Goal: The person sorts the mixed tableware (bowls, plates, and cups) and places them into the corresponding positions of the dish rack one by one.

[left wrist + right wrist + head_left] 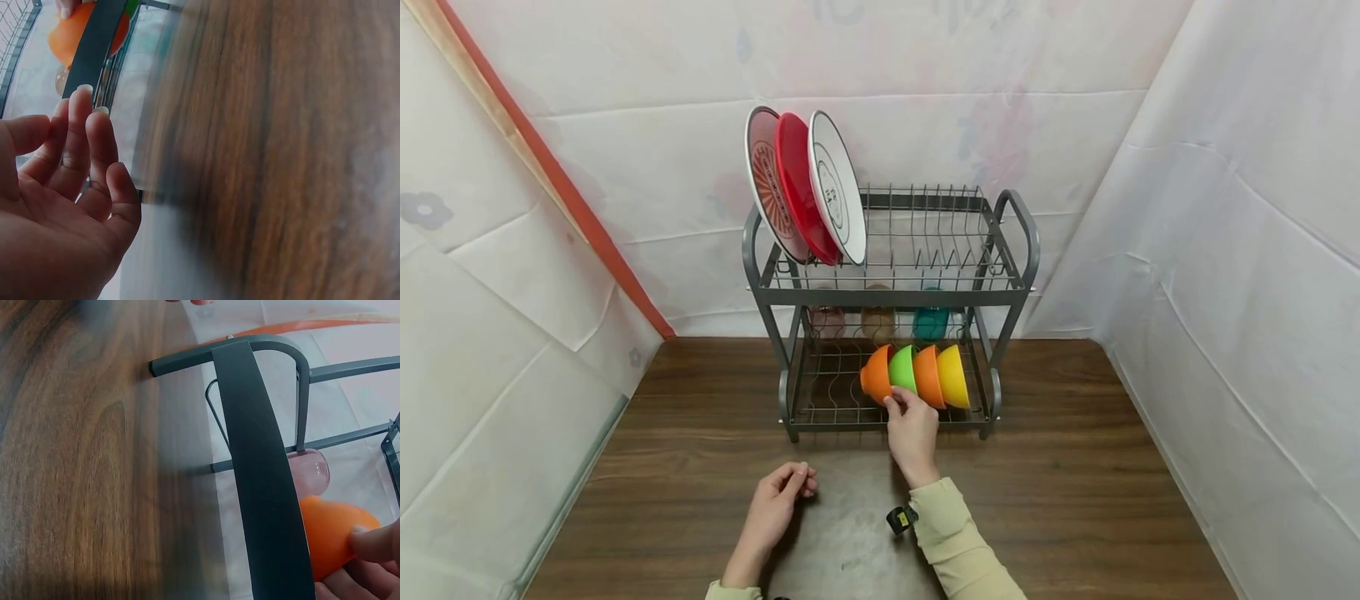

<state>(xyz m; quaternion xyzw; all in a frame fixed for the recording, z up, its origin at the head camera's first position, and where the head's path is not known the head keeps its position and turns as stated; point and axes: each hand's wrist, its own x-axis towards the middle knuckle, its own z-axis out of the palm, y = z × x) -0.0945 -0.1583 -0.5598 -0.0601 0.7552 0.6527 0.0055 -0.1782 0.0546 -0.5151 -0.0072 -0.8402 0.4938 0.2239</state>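
Note:
On the lower tier of a dark dish rack (895,297), bowls stand on edge in a row: an orange bowl (877,375) at the left end, then a green bowl (903,369), a second orange bowl (929,377) and a yellow bowl (953,377). My right hand (913,433) pinches the leftmost orange bowl by its near edge; thumb and fingers also show on it in the right wrist view. In front of the rack, my left hand (781,498) hovers over the table, fingers loosely curled around nothing.
The upper tier's left end holds three upright plates: a patterned plate (767,179), a red plate (801,192) and a white plate (837,187). Behind the bowls stand a pink cup (827,322), a brownish cup (877,321) and a teal cup (931,322). Cloth walls surround the wooden table (1075,467).

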